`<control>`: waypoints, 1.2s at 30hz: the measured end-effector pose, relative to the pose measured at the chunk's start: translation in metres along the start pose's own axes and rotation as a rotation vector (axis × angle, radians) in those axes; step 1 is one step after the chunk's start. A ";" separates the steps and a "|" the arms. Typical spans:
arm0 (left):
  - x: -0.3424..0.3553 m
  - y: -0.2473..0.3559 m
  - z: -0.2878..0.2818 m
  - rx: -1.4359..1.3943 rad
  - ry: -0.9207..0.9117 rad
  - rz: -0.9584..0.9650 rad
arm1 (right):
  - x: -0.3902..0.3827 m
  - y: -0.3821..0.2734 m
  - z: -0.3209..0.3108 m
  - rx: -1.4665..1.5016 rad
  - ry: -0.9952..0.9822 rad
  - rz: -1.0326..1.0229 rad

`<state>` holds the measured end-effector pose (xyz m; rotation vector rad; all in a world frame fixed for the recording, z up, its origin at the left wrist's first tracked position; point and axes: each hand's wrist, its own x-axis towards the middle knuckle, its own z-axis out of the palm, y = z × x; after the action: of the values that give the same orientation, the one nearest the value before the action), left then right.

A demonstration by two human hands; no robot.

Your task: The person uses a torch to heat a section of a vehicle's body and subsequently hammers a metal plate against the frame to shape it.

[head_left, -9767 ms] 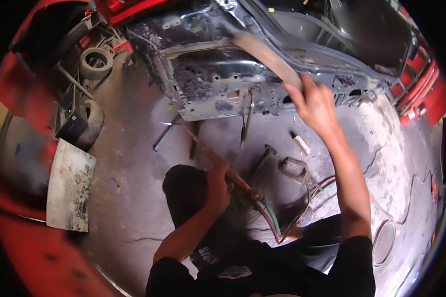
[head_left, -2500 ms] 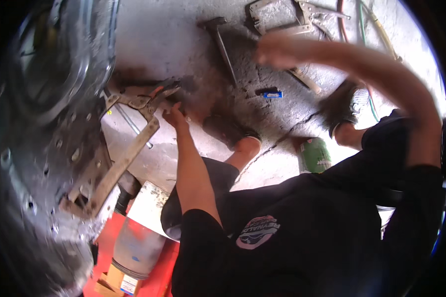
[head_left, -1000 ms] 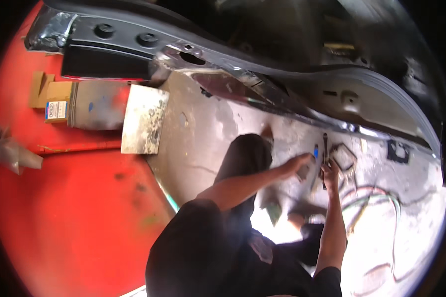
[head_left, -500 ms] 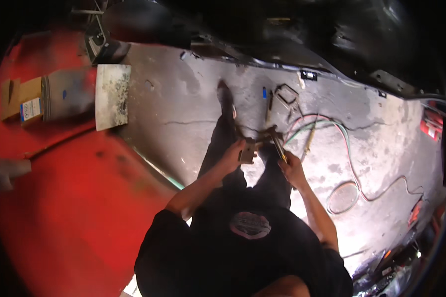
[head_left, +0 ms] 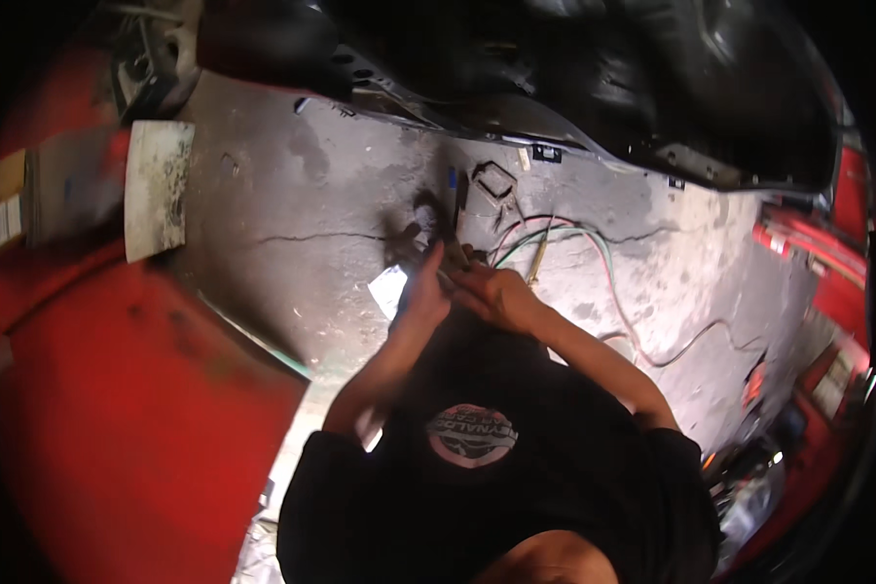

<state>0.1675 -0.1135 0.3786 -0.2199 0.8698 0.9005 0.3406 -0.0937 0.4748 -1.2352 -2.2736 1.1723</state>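
Observation:
My left hand [head_left: 424, 294] and my right hand [head_left: 501, 295] meet low in front of my body, their fingers closed and close together. The left thumb points up beside the right fingers. A small tan-brown piece [head_left: 456, 255] shows between the hands, too blurred and covered to name. Neither the metal bracket nor the hammer held a moment earlier can be clearly made out. Just beyond the hands, a dark shoe [head_left: 425, 207] is blurred. A bright white patch [head_left: 389, 289] lies beside my left wrist.
Black vehicle bodywork [head_left: 574, 88] spans the far side. A red panel [head_left: 156, 389] fills the left, near a worn white panel [head_left: 159, 190]. Red and green hoses [head_left: 603, 255] and a metal frame-shaped clamp [head_left: 494, 181] lie on the concrete. Red equipment [head_left: 813, 243] stands at right.
My hands, apart before with a bracket in the left and a hammer in the right, have come together. The view has shifted, so the surroundings sit further left.

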 end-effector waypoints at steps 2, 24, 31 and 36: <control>0.029 0.005 -0.006 -0.039 -0.041 0.073 | 0.011 0.015 -0.021 0.003 0.000 0.082; 0.043 0.020 0.073 -0.327 0.244 0.631 | 0.210 0.135 -0.153 -0.460 -0.237 -0.248; 0.076 -0.045 0.114 -0.505 0.321 0.569 | 0.213 0.101 -0.269 -0.017 -0.360 -0.354; 0.101 -0.038 0.167 0.396 0.554 0.663 | 0.217 0.120 -0.220 0.033 -0.531 -0.291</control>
<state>0.3233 0.0077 0.4052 0.1930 1.6716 1.2755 0.4099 0.2300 0.4942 -0.5900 -2.6658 1.5481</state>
